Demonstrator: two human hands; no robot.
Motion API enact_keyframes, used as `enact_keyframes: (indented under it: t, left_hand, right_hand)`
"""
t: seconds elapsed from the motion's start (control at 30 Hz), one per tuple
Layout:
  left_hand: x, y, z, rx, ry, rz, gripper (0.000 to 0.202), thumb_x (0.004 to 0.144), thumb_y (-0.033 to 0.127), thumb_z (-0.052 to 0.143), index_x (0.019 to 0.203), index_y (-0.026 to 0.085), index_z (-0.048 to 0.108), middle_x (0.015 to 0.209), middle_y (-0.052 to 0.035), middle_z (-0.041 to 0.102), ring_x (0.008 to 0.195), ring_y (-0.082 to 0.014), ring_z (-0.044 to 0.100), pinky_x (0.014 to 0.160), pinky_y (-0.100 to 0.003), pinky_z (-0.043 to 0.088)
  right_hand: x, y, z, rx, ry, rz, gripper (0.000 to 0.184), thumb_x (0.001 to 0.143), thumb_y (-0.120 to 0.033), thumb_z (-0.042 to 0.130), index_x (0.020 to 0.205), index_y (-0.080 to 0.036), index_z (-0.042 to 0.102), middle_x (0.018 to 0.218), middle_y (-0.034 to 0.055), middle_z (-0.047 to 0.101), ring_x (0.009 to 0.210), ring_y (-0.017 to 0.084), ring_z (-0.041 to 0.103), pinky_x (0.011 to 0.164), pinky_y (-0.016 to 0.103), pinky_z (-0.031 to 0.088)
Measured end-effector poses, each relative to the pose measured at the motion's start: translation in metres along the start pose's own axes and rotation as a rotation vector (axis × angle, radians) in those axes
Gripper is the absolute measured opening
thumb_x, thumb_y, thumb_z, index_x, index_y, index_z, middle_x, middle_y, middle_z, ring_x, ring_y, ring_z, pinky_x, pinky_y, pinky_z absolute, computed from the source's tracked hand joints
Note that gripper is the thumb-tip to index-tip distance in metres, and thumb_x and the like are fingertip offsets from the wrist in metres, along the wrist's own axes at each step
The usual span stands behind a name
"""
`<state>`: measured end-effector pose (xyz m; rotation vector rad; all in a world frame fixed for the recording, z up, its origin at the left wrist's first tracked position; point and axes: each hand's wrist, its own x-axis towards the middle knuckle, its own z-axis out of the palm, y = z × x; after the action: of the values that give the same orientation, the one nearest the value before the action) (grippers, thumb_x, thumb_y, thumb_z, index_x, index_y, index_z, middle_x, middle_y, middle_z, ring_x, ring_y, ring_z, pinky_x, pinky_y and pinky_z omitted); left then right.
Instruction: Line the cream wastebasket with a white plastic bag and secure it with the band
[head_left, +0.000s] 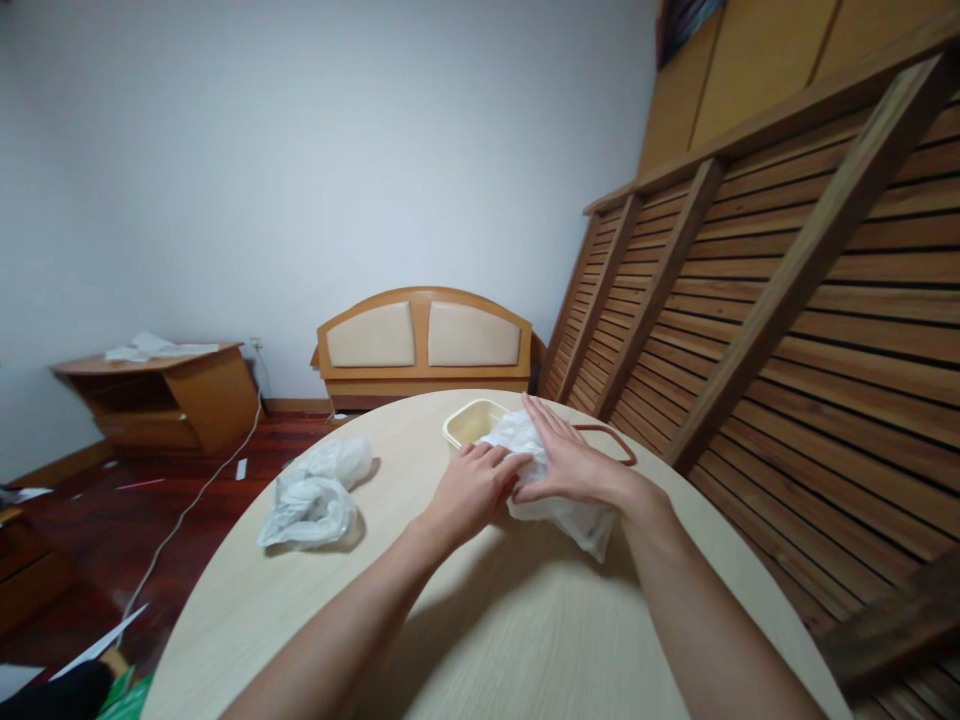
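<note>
A thin white plastic bag (574,520) lies bunched over the right side of a cream plastic basin (466,424) on the round table. My left hand (474,487) is closed on the bag's near-left side, fingers curled over it just in front of the basin. Across the top of the bag rests my right hand (564,452), its fingers stretched out and the thumb apart. Part of the bag hangs below my right hand onto the table. A reddish-brown loop (613,438) sticks out beyond the right hand; what it belongs to is hidden. My hands cover much of the basin's near side.
Crumpled white plastic bags (311,505) lie on the left of the pale round table (420,620). A slatted wooden frame (750,330) leans along the right. Behind stand a headboard (424,340) and a low cabinet (210,395). A white cable (202,495) crosses the floor.
</note>
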<state>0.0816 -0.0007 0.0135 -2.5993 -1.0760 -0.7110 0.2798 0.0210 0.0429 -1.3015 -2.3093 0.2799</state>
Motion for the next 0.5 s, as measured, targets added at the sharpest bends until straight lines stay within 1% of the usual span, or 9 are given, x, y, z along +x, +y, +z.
enact_keyframes:
  t: [0.1, 0.2, 0.3, 0.37, 0.43, 0.5]
  left_hand:
    - [0.001, 0.001, -0.005, -0.049, -0.044, -0.023, 0.044, 0.093, 0.015, 0.054, 0.136, 0.017, 0.047, 0.111, -0.011, 0.071, 0.104, -0.0271, 0.064, 0.088, -0.042, 0.048]
    - [0.0, -0.002, -0.011, -0.147, -0.083, -0.024, 0.045, 0.09, 0.013, 0.055, 0.134, 0.012, 0.045, 0.114, -0.0157, 0.07, 0.106, -0.0287, 0.065, 0.092, -0.045, 0.05]
    - [-0.001, -0.007, -0.017, -0.267, -0.076, 0.01, 0.046, 0.082, 0.007, 0.057, 0.128, 0.011, 0.048, 0.118, -0.0169, 0.067, 0.11, -0.0285, 0.063, 0.095, -0.044, 0.051]
    - [-0.002, -0.01, -0.02, -0.333, -0.067, 0.022, 0.046, 0.078, 0.004, 0.055, 0.123, 0.013, 0.051, 0.118, -0.0156, 0.066, 0.11, -0.027, 0.062, 0.096, -0.042, 0.051]
    - [-0.002, -0.012, -0.022, -0.39, -0.048, 0.034, 0.046, 0.076, 0.002, 0.054, 0.12, 0.014, 0.052, 0.119, -0.0142, 0.065, 0.112, -0.0253, 0.061, 0.098, -0.041, 0.051]
    - [-0.002, -0.013, -0.024, -0.441, -0.012, 0.055, 0.046, 0.077, 0.002, 0.053, 0.12, 0.016, 0.052, 0.123, -0.0131, 0.063, 0.115, -0.024, 0.06, 0.101, -0.04, 0.05]
  right_hand:
    - [0.001, 0.007, 0.006, 0.095, -0.022, 0.001, 0.144, 0.053, -0.053, 0.088, 0.16, -0.025, -0.005, 0.165, 0.0177, 0.013, 0.152, 0.034, 0.016, 0.12, 0.052, 0.02]
    - [0.003, 0.012, 0.009, 0.157, -0.037, -0.006, 0.138, 0.057, -0.054, 0.086, 0.16, -0.024, -0.001, 0.165, 0.0162, 0.017, 0.15, 0.03, 0.023, 0.12, 0.046, 0.025]
    - [0.004, 0.012, 0.01, 0.146, -0.023, 0.008, 0.131, 0.062, -0.057, 0.083, 0.16, -0.021, 0.006, 0.163, 0.0174, 0.024, 0.148, 0.03, 0.03, 0.118, 0.045, 0.028]
    - [0.004, 0.009, 0.01, 0.131, -0.018, 0.028, 0.128, 0.064, -0.059, 0.081, 0.16, -0.021, 0.006, 0.16, 0.0181, 0.031, 0.144, 0.032, 0.037, 0.114, 0.047, 0.034]
    - [0.003, 0.004, 0.01, 0.104, -0.019, 0.068, 0.128, 0.064, -0.061, 0.08, 0.16, -0.021, 0.006, 0.157, 0.0191, 0.037, 0.14, 0.034, 0.043, 0.11, 0.048, 0.039]
    - [0.002, -0.002, 0.01, 0.067, -0.017, 0.113, 0.129, 0.063, -0.065, 0.079, 0.16, -0.019, 0.007, 0.154, 0.0209, 0.042, 0.137, 0.037, 0.046, 0.106, 0.049, 0.041]
